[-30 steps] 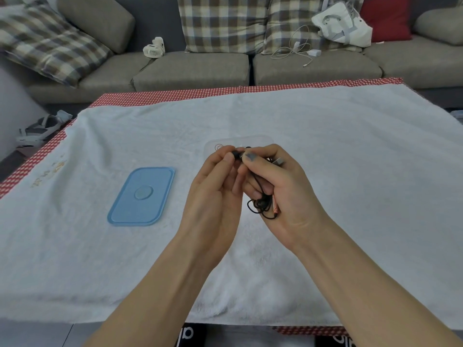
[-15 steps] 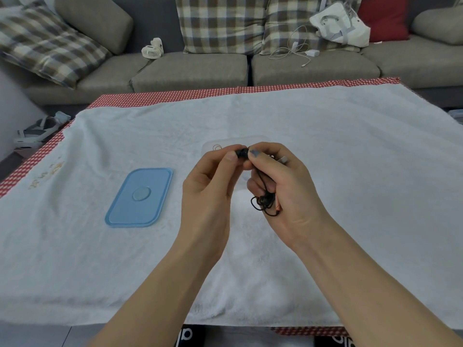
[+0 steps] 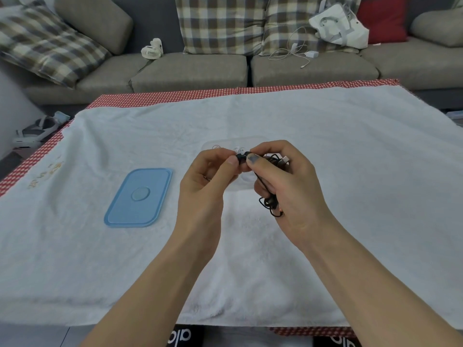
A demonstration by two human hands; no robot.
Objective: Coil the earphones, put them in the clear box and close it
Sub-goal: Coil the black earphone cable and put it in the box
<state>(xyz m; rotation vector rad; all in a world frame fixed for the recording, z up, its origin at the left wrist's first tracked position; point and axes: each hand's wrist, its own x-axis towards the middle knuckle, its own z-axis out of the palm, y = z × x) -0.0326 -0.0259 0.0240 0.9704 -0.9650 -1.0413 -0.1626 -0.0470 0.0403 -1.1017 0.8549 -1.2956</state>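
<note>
Black earphones [image 3: 270,204] are bunched in a loose coil in my right hand [image 3: 288,186], with loops hanging below the palm and a pale plug poking out at the fingers. My left hand [image 3: 205,181] pinches one black earbud between thumb and forefinger, touching the right thumb. Both hands hover above the table. The clear box [image 3: 220,146] lies open on the white towel just behind my hands, partly hidden by them. Its blue lid [image 3: 139,197] lies flat on the towel to the left, apart from the box.
A white towel [image 3: 350,171] with a red checked border covers the table. Behind it stands a grey sofa [image 3: 190,68] with plaid cushions, a small white fan [image 3: 151,48], a white charger cable [image 3: 298,52] and a white bag [image 3: 338,25].
My left hand has drawn slightly left and away from the right one, so the earbud now shows between the two thumbs. The coil stays in my right hand.
</note>
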